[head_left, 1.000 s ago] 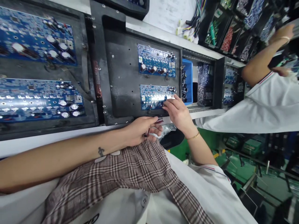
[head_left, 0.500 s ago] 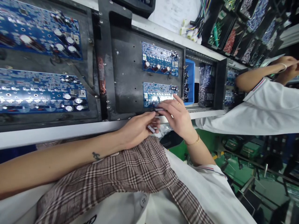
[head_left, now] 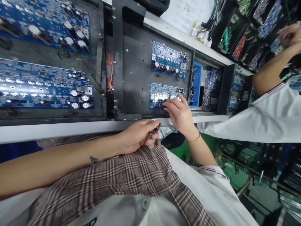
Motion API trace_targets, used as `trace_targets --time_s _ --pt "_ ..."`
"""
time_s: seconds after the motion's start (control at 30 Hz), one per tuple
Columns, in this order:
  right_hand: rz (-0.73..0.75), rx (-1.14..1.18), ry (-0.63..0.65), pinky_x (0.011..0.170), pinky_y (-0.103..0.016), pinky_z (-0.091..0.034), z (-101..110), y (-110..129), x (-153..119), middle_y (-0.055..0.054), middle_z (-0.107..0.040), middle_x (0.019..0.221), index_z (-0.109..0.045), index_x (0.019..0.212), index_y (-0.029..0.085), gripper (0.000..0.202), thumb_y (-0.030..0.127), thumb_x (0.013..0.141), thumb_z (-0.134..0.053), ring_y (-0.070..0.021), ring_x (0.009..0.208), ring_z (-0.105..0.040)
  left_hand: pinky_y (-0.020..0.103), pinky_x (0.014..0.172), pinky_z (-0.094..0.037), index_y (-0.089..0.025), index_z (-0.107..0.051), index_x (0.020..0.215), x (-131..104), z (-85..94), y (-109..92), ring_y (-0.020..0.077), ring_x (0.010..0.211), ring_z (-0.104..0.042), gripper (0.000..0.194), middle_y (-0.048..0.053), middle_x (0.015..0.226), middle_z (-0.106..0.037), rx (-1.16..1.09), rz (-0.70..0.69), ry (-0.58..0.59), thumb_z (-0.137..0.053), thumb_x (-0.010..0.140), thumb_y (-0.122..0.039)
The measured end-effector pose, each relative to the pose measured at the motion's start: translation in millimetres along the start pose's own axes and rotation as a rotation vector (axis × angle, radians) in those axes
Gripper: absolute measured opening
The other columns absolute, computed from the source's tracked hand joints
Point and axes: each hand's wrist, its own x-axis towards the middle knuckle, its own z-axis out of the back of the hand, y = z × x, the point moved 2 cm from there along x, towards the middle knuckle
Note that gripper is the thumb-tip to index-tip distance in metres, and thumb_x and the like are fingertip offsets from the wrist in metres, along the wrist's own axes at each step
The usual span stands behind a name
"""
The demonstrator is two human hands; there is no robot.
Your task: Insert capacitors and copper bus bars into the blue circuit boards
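My left hand [head_left: 141, 134] is closed around a small dark capacitor [head_left: 156, 129], just in front of the black fixture frame. My right hand [head_left: 179, 113] reaches over the lower small blue circuit board [head_left: 160, 91], its thumb and fingers pinched around a small dark component [head_left: 163, 103] at the board's front edge. The fingers partly hide that component and the board's right side. The upper small blue board [head_left: 168, 58] lies behind it, with several white-topped capacitors along its front edge. Both boards sit in the black fixture [head_left: 133, 75].
Two larger blue boards [head_left: 35, 78] lie in a fixture at the left. A blue bin [head_left: 198, 84] of dark parts stands right of the small boards. At the back right are parts trays [head_left: 240, 45] and wires [head_left: 215, 18]. Another person's arm [head_left: 268, 73] reaches in at the right.
My right hand has moved from beside my left hand onto the lower board with a component. My left fingers have curled in around the capacitor. The other person's hand has risen.
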Motion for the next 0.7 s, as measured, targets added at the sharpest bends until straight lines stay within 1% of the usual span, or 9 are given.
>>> trace_targets --time_s 0.07,0.13,0.2,0.27,0.33,0.4,0.47,0.57,0.7 --pt "0.057 -0.033 0.008 0.120 -0.056 -0.028 -5.0 -1.2 -1.6 -0.007 -0.068 0.115 -0.061 0.121 0.021 0.031 0.013 0.096 -0.043 -0.0199 0.109 -0.064 0.017 0.047 -0.034 -0.016 -0.052 0.087 -2.8 -0.1 -0.6 0.0036 0.043 -0.033 0.015 -0.006 0.060 -0.040 -0.048 -0.018 -0.026 -0.053 0.095 -0.028" --pt "0.104 -0.028 0.000 0.121 -0.057 -0.026 -6.5 -0.1 -3.4 -0.007 -0.068 0.117 -0.057 0.127 0.023 0.035 0.013 0.097 -0.043 -0.0205 0.114 -0.063 0.018 0.049 -0.034 -0.014 -0.055 0.089 -4.8 0.1 -1.5 0.0043 0.047 -0.034 0.010 -0.005 0.062 -0.039 -0.102 -0.050 -0.044 -0.052 0.095 -0.022" --pt "0.090 0.030 -0.037 0.121 -0.056 -0.027 -0.7 5.1 -5.2 -0.007 -0.067 0.122 -0.053 0.132 0.024 0.037 0.015 0.097 -0.044 -0.0204 0.119 -0.061 0.018 0.051 -0.035 -0.011 -0.059 0.091 -6.2 0.4 -2.3 0.0050 0.050 -0.036 0.012 -0.004 0.064 -0.037 -0.158 -0.072 -0.051 -0.051 0.094 -0.019" --pt "0.058 0.142 -0.041 0.120 -0.054 -0.030 10.2 15.2 -6.9 -0.006 -0.065 0.127 -0.051 0.134 0.025 0.037 0.020 0.097 -0.048 -0.0199 0.123 -0.059 0.019 0.052 -0.036 -0.009 -0.061 0.086 -7.0 0.5 -3.3 0.0053 0.051 -0.036 0.016 -0.003 0.065 -0.037 -0.218 -0.100 -0.043 -0.050 0.095 -0.018" --pt "0.077 0.253 0.008 0.120 -0.052 -0.033 20.0 28.1 -7.1 -0.003 -0.067 0.125 -0.053 0.131 0.026 0.034 0.025 0.097 -0.052 -0.0189 0.121 -0.060 0.020 0.054 -0.037 -0.010 -0.059 0.080 -7.5 0.5 -4.4 0.0056 0.053 -0.037 0.021 -0.002 0.065 -0.038 -0.278 -0.132 -0.019 -0.048 0.096 -0.017" --pt "0.095 0.277 0.034 0.120 -0.052 -0.031 23.9 37.4 -4.2 -0.001 -0.070 0.117 -0.057 0.123 0.026 0.027 0.026 0.097 -0.053 -0.0178 0.116 -0.063 0.022 0.057 -0.040 -0.010 -0.060 0.080 -7.5 0.9 -4.5 0.0063 0.054 -0.040 0.026 -0.001 0.066 -0.041 -0.310 -0.139 0.019 -0.044 0.098 -0.020" --pt "0.050 0.205 -0.012 0.121 -0.053 -0.028 20.5 39.0 2.5 -0.001 -0.072 0.111 -0.060 0.116 0.026 0.021 0.024 0.098 -0.050 -0.0176 0.111 -0.065 0.024 0.059 -0.042 -0.009 -0.062 0.087 -7.1 2.3 -3.0 0.0081 0.056 -0.044 0.030 0.001 0.069 -0.046 -0.288 -0.100 0.055 -0.041 0.100 -0.026" --pt "-0.021 0.075 -0.053 0.120 -0.054 -0.027 7.0 33.0 14.8 -0.003 -0.072 0.107 -0.062 0.110 0.024 0.019 0.023 0.099 -0.047 -0.0185 0.107 -0.065 0.028 0.064 -0.044 -0.009 -0.063 0.099 -6.7 6.0 0.4 0.0120 0.061 -0.051 0.029 0.003 0.072 -0.053 -0.177 -0.022 0.089 -0.046 0.099 -0.032" --pt "-0.003 0.027 -0.034 0.118 -0.050 -0.031 -4.1 26.9 22.9 -0.003 -0.072 0.099 -0.062 0.105 0.021 0.017 0.026 0.099 -0.046 -0.0172 0.096 -0.067 0.027 0.064 -0.041 -0.011 -0.064 0.101 -7.8 8.1 0.6 0.0119 0.061 -0.051 0.027 0.000 0.068 -0.052 -0.042 -0.025 0.136 -0.055 0.093 -0.035"
